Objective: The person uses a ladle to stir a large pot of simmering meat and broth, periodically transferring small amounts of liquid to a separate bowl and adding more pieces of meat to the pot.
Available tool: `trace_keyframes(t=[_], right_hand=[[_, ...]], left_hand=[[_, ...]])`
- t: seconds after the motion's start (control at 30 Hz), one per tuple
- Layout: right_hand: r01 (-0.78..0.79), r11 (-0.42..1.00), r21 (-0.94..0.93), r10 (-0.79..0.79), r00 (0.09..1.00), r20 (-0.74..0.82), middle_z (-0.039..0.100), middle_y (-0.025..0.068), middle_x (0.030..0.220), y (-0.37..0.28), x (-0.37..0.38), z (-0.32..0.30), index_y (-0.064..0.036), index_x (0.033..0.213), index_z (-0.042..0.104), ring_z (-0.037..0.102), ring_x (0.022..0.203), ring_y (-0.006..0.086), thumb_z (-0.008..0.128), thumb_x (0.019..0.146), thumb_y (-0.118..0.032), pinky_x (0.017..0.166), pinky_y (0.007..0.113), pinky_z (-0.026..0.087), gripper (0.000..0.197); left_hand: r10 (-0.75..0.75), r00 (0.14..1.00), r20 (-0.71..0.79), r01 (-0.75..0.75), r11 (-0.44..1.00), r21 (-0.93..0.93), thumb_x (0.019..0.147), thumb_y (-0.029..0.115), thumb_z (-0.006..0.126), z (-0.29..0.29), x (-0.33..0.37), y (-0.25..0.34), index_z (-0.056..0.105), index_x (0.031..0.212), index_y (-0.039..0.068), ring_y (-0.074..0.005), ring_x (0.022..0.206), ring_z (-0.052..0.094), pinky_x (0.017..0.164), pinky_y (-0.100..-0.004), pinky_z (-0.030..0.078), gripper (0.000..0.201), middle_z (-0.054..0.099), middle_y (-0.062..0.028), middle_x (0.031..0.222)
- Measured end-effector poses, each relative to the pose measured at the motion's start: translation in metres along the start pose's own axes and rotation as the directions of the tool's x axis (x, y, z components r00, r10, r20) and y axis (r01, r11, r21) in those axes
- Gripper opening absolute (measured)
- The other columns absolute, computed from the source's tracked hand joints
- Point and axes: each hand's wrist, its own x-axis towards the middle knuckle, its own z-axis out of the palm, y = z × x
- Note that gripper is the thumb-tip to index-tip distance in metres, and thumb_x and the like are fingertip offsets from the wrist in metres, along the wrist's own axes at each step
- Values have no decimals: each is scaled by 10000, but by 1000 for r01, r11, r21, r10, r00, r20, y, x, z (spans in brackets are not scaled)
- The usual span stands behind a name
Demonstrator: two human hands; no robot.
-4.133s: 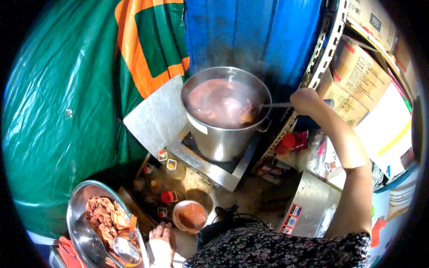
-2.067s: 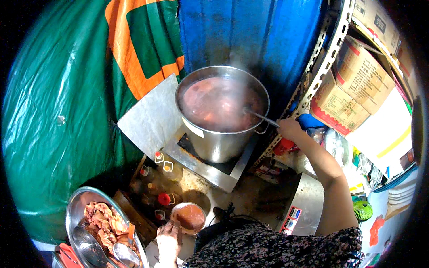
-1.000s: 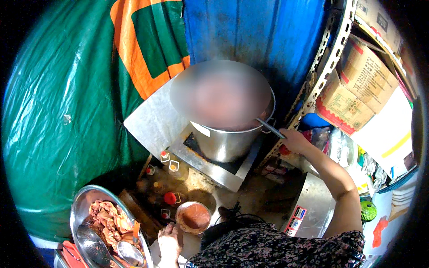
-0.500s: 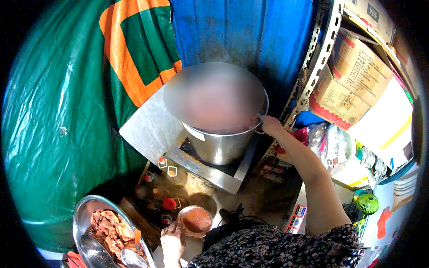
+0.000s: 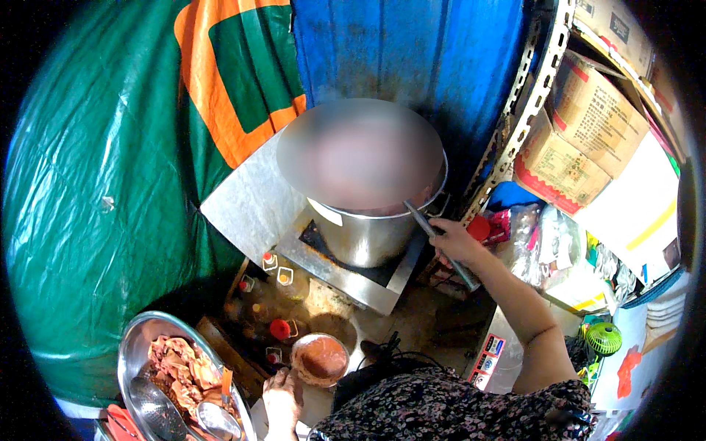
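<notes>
My right hand (image 5: 457, 242) is wrapped round a long metal handle (image 5: 421, 218). Its upper end reaches over the rim of a tall steel pot (image 5: 360, 242), and a blurred patch hides the tool's head and most of what is in the pot. At the lower middle, my left hand (image 5: 282, 400) holds the left edge of a bowl (image 5: 321, 360) with reddish-brown contents. Left of that hand stands a big steel basin (image 5: 136, 342) holding pieces of cooked-looking meat (image 5: 180, 367), a perforated skimmer (image 5: 157, 408) and a smaller ladle (image 5: 218, 420).
The pot stands on a metal stove (image 5: 353, 283). Several bottles with red and orange caps (image 5: 279, 328) stand on the floor below it. Cardboard boxes (image 5: 573, 158) fill a rack on the right, above plastic bags and a green fan (image 5: 603, 338). A green tarp (image 5: 88, 220) hangs at left.
My right hand has drawn back from the pot's rim toward me, and more of the metal handle now shows. My left hand stays at the bowl.
</notes>
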Motion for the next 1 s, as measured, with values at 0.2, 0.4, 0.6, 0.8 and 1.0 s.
trace_keyframes(t=[0.2,0.4,0.6,0.8,1.0], right_hand=[[42,901,-432,-125,978,-165,629,142,759,10,34,19,-86,1355,396,589,502,235,502,815,-113,514,372,498,550],[37,902,-431,-177,940,-292,646,193,902,6,46,4,-89,1290,457,643,696,336,514,780,-133,703,421,517,516],[181,669,-721,-468,856,-219,627,226,926,1,34,-32,-75,1204,488,612,826,418,576,784,-177,727,492,492,441],[161,188,-969,-412,908,71,644,182,828,-43,3,-97,-60,1003,548,632,821,380,498,782,-92,709,475,512,229],[-70,-150,-986,-50,997,-63,653,180,950,-121,1,-116,-186,1139,613,635,925,326,502,814,-109,763,414,524,353]], left_hand=[[-15,999,-33,14,1000,-20,724,68,603,-21,4,10,641,1001,35,-316,877,606,809,-412,454,282,628,-163,1000],[5,1000,-13,-5,1000,12,720,65,597,-12,3,3,632,1013,33,-320,875,603,821,-412,449,297,621,-159,1005],[-45,999,17,45,999,-15,704,73,617,1,3,-8,628,1032,31,-319,900,600,835,-411,445,331,616,-155,1036],[-37,999,15,37,999,-19,706,82,637,4,10,-12,634,1055,42,-332,928,589,847,-411,448,352,616,-160,1063],[-44,998,55,50,993,-107,724,45,610,13,19,0,632,1041,32,-354,914,578,857,-412,447,318,615,-165,1046]])
